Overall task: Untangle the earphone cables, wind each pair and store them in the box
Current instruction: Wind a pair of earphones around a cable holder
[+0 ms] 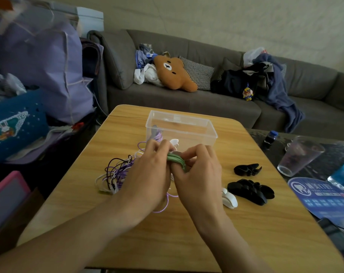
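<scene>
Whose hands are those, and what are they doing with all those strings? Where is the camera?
There is no robot here. A person wears the camera on their head, so you see their own two hands from above. The left hand and right hand together hold a green cable, wound in loops around a finger. On the wooden table lies a tangle of purple, white and dark cables, still messy. Behind the hands is a clear box for storing them. To the right lie black clips and a white clip.
</scene>
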### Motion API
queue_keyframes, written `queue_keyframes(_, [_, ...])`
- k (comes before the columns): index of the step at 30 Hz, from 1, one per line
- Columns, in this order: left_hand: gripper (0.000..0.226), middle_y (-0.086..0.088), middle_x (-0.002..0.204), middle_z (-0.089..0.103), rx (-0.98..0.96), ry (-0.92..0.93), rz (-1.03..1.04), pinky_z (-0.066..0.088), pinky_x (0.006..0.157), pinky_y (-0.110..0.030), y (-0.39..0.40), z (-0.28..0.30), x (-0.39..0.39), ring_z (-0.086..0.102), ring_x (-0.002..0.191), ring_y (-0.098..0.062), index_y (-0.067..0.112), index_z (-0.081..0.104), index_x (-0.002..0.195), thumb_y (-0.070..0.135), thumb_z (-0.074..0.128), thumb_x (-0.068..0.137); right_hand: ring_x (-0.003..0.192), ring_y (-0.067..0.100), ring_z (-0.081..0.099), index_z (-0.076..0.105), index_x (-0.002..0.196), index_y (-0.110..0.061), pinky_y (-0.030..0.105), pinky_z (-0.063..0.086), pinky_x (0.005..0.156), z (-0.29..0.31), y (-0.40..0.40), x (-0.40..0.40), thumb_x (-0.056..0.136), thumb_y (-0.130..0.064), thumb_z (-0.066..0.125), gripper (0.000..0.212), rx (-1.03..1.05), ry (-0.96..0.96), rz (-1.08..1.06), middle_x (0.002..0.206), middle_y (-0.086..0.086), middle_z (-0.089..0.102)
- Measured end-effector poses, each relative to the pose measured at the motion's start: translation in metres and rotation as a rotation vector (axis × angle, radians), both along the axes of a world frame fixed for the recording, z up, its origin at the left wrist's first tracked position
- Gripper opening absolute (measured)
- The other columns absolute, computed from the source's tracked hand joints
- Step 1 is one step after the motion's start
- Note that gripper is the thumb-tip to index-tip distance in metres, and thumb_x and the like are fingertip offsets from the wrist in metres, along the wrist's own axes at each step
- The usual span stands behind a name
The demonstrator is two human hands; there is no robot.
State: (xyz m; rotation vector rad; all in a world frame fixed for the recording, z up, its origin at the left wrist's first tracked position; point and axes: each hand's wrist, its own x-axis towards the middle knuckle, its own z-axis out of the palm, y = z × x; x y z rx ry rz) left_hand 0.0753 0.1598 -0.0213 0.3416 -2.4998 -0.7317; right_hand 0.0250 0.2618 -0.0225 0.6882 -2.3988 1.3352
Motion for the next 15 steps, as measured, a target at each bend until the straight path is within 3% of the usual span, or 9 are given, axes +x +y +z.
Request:
queue_keyframes(5, [0.026,0.0,0.113,0.042,0.002,-0.038,0.018,0.046,0.068,-0.046,0.0006,0.0017,-0.0003,0.058,0.083,-0.032,0.023,0.049,0.118,0.01,0.052,0.095,0.08,0.013,0.065,0.057,0.087,-0.024,0.035,0.049,0.07,-0.0012,-0.0024,0.0016,0.082,-0.026,0.071,0.015,0.054,0.05,-0.035,0.085,-0.01,0.069])
queue_keyframes(11, [0.033,-0.001,0.118,0.038,0.027,-0.05,0.05,0.048,0.073,-0.049,0.0037,0.0046,-0.0015,0.058,0.089,-0.034,0.027,0.043,0.125,0.012,0.05,0.097,0.06,0.014,0.064,0.066,0.076,-0.015,0.036,0.049,0.055,-0.0055,-0.0028,-0.0031,0.075,-0.018,0.079,0.013,-0.062,0.238,-0.035,0.067,-0.007,0.068])
queue_keyframes(15, [0.036,0.002,0.117,0.038,0.054,-0.002,0.021,0.047,0.072,-0.047,0.0032,0.0029,0.0003,0.057,0.09,-0.03,0.03,0.04,0.123,0.01,0.051,0.095,0.056,0.01,0.062,0.067,0.073,-0.015,0.032,0.048,0.052,-0.0044,-0.0002,-0.0039,0.073,-0.014,0.082,0.015,-0.119,0.258,0.0,0.063,-0.008,0.066])
